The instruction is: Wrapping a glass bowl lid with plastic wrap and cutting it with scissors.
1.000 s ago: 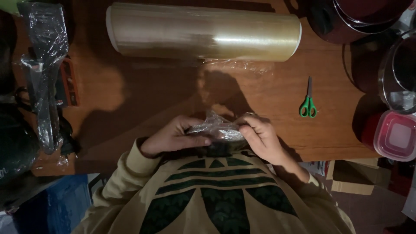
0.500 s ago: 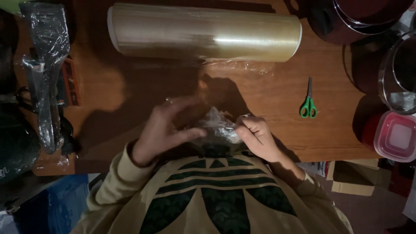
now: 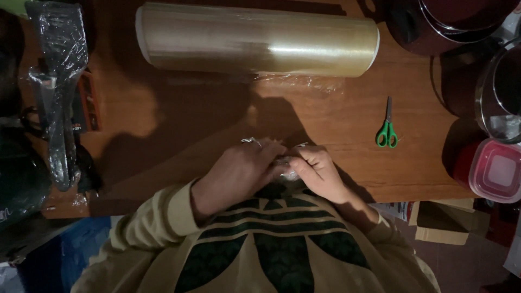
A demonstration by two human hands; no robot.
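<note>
Small bundle of clear plastic film: crinkled, glossy, catching faint highlights. It sits between both hands at the near edge of the wooden table, just in front of the person's chest. What the film encloses cannot be made out; most of it is covered by fingers.

Left hand: curled over the bundle from the left, fingers folded on top of it, with a wisp of film showing at the knuckles. Right hand: closed on the bundle from the right, fingertips pinching the film. The two hands are pressed close, touching over the bundle.

Beyond the bundle, across the table: a large roll of clear wrap lying on its side, a loose tail of film below it. Right of the bundle, well apart: green-handled scissors, closed. Further right: a red lidded container, cut by the frame edge, and dark pots, only partly visible. Far left of the bundle: a film-wrapped utensil, kind unclear in the dim light.

The left side of the scene is very dark, and objects there are indistinct.
</note>
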